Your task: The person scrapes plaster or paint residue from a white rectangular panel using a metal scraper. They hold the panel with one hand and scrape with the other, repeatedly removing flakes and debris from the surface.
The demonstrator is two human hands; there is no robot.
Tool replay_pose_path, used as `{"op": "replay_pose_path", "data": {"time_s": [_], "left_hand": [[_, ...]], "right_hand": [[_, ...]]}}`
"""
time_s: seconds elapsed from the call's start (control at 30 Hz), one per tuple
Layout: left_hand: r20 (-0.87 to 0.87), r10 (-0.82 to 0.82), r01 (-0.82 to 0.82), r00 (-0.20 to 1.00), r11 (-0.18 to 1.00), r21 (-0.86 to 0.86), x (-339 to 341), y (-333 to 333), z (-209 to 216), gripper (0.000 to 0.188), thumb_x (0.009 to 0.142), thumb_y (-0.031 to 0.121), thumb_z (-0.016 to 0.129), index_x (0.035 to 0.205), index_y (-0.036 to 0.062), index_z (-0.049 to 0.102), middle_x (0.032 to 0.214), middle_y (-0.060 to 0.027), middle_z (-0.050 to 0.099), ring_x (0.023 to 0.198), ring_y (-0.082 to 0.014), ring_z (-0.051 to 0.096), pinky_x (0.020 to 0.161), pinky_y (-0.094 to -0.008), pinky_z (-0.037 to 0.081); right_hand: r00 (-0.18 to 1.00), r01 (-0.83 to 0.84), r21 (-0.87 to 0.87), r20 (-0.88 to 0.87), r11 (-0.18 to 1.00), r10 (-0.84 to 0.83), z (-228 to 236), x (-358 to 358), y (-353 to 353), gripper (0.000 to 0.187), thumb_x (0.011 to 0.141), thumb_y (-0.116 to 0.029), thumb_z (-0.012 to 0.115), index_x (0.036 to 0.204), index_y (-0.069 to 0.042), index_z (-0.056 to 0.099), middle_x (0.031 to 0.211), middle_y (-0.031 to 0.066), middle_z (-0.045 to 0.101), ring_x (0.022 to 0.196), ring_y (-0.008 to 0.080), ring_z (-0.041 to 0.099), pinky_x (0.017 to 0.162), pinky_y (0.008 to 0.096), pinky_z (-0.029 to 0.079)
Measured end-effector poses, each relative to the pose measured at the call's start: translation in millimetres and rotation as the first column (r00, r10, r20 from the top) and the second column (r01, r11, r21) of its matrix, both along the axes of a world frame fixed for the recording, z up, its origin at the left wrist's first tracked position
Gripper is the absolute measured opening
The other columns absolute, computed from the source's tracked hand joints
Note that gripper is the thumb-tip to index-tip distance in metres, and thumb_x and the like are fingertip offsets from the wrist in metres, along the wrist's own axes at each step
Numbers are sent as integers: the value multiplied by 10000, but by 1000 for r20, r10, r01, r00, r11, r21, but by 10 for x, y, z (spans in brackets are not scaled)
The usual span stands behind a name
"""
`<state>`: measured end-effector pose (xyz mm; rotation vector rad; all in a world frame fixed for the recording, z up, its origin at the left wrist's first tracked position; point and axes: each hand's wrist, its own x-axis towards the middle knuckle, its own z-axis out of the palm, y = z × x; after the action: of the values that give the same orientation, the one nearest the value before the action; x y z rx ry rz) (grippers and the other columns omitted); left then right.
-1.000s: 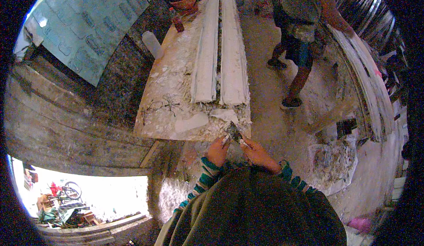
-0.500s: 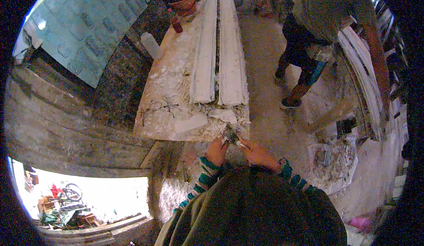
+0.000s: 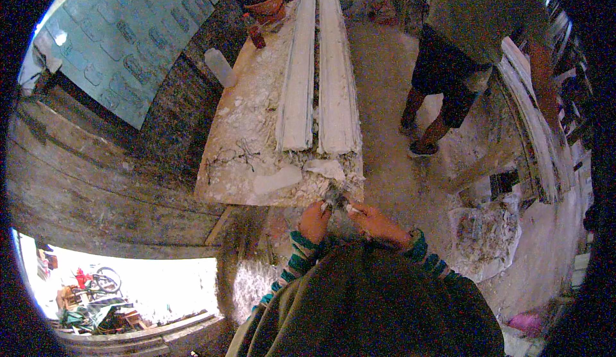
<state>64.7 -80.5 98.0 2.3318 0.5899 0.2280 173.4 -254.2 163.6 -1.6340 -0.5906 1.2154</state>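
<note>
At the near edge of the work table, my left hand and my right hand are close together with fingers closed. Between them is a dark grey, tangled-looking clump, pinched from both sides; its exact kind is blurred. Small white bits show at the fingertips of both hands. Just beyond, a whitish crumpled piece and a flat white piece lie on the table. Two long white plaster mouldings, the left one and the right one, run side by side away from me.
Thin dark wire-like strands lie at the table's left. A white bottle, a red bottle and an orange-brown pot stand along the far left edge. Another person stands right of the table, near long white strips.
My hands have shifted only slightly, and the dark clump stays between them. The person at the right has straightened and moved a little, with the legs now set differently.
</note>
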Motion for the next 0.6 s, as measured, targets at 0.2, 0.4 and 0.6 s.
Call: {"op": "replay_pose_path", "data": {"time_s": [0.2, 0.4, 0.6], "left_hand": [[51, 31, -29, 998, 999, -26, 10, -38, 113, 300, 867, 226, 560, 1087, 22, 576, 986, -214, 603, 903, -387, 583, 775, -433, 470], [39, 37, -35, 999, 998, -49, 8, -33, 119, 305, 874, 230, 554, 1096, 22, 573, 980, -222, 608, 891, -391, 585, 768, -437, 470], [-74, 92, -99, 993, 989, -108, 44, 51, 167, 336, 863, 287, 586, 1017, -12, 582, 895, -196, 628, 811, -331, 613, 699, -404, 492]], "right_hand": [[998, 60, -5, 19, 998, -60, -232, 50, 15, 496, 945, -315, 500, 1404, -203, 348, 591, -40, 485, 466, 60, 444, 392, 244, 377], [996, 86, 60, 5, 994, -87, -303, 33, -16, 481, 946, -310, 495, 1391, -185, 362, 568, -10, 484, 403, 89, 441, 371, 255, 390], [875, 473, -6, -115, 881, -470, -272, 208, -50, 494, 944, -331, 492, 1399, -204, 345, 594, -12, 487, 427, 104, 465, 354, 271, 414]]}}
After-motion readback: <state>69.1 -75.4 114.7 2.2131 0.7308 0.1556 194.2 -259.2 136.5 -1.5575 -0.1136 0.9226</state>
